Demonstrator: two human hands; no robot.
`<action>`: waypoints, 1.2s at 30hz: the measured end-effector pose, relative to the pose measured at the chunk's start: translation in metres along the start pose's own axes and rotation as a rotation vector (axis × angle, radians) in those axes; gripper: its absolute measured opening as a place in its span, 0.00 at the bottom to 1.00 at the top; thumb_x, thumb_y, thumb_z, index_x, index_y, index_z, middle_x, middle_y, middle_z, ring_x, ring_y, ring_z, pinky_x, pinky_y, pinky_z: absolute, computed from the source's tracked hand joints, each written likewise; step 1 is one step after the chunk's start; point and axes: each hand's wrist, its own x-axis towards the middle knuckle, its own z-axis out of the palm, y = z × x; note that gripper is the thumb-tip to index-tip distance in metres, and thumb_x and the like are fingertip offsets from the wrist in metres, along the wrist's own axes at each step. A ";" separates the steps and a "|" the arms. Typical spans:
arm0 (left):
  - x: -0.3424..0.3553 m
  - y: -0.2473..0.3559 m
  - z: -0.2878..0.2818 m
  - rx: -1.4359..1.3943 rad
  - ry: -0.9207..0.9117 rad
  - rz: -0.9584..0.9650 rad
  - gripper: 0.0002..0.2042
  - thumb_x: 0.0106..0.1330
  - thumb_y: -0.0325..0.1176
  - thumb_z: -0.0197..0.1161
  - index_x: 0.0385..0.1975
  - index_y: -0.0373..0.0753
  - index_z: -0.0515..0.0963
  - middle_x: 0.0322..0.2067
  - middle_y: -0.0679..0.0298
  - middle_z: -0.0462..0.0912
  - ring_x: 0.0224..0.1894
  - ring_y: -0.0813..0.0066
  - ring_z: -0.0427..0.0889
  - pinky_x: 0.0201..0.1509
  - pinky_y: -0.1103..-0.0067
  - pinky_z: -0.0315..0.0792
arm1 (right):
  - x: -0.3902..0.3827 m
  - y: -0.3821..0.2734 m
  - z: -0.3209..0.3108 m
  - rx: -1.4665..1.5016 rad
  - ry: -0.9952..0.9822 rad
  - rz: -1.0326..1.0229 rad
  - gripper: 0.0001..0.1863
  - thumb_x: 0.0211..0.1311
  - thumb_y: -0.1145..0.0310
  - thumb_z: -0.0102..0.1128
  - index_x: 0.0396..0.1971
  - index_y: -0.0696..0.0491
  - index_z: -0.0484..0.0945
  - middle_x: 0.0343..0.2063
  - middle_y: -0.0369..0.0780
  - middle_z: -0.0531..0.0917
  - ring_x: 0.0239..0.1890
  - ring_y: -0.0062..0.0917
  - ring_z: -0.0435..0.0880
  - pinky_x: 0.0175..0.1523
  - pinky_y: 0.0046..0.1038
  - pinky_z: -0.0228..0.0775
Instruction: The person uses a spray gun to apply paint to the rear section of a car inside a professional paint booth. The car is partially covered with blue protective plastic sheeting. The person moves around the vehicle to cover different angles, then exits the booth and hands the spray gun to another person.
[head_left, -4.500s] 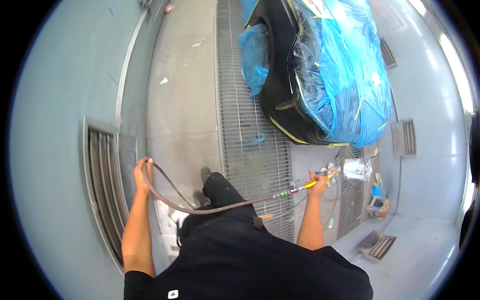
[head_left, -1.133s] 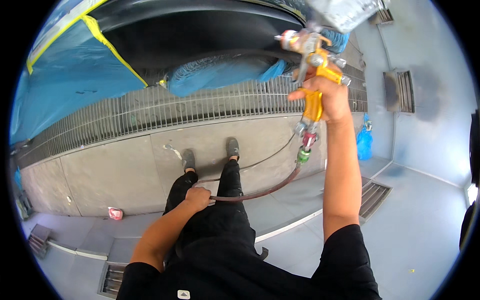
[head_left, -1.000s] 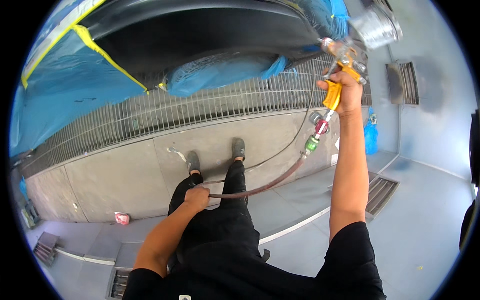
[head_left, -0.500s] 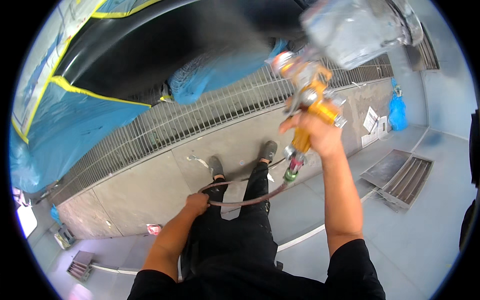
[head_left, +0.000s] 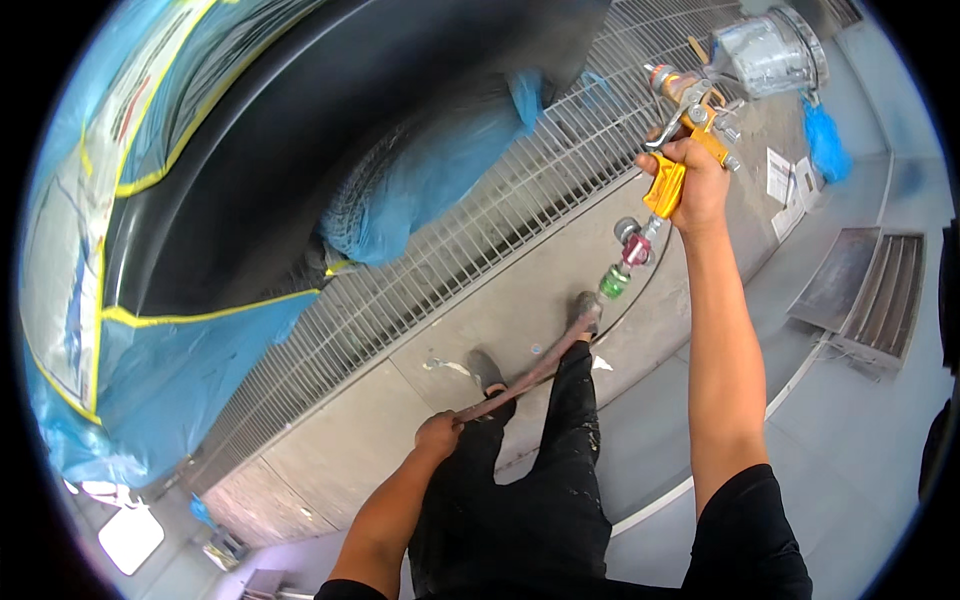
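Note:
My right hand point(head_left: 703, 190) is closed around the handle of a yellow spray gun point(head_left: 667, 185), held out at the upper right. A clear plastic-looking cup point(head_left: 765, 55) sits on the gun, and its nozzle points left toward a glossy black car panel point(head_left: 270, 130). Below the grip hang a small gauge and a green coupling point(head_left: 614, 282), joined to a reddish air hose point(head_left: 540, 368). Near my left thigh, my left hand point(head_left: 437, 436) is wrapped around that hose, which runs fairly taut between both hands.
Blue plastic sheeting point(head_left: 200, 360) edged with yellow tape surrounds the panel, and more film covers the wheel point(head_left: 400, 190). A metal floor grating point(head_left: 470, 240) runs alongside the car. At the right lie a blue bag point(head_left: 825, 140), papers point(head_left: 785, 180) and a slatted metal unit point(head_left: 880, 290).
My right hand has moved the spray gun up and to the right, away from the panel. The hose has straightened. My view has turned, and the haze by the panel has thinned.

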 end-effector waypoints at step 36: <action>0.061 -0.004 0.081 0.373 -0.244 -0.291 0.29 0.70 0.57 0.55 0.49 0.30 0.74 0.43 0.41 0.83 0.47 0.43 0.84 0.53 0.55 0.77 | -0.116 0.258 -0.062 0.239 -0.281 0.477 0.16 0.58 0.77 0.54 0.47 0.58 0.78 0.36 0.40 0.87 0.34 0.20 0.87 0.34 0.25 0.77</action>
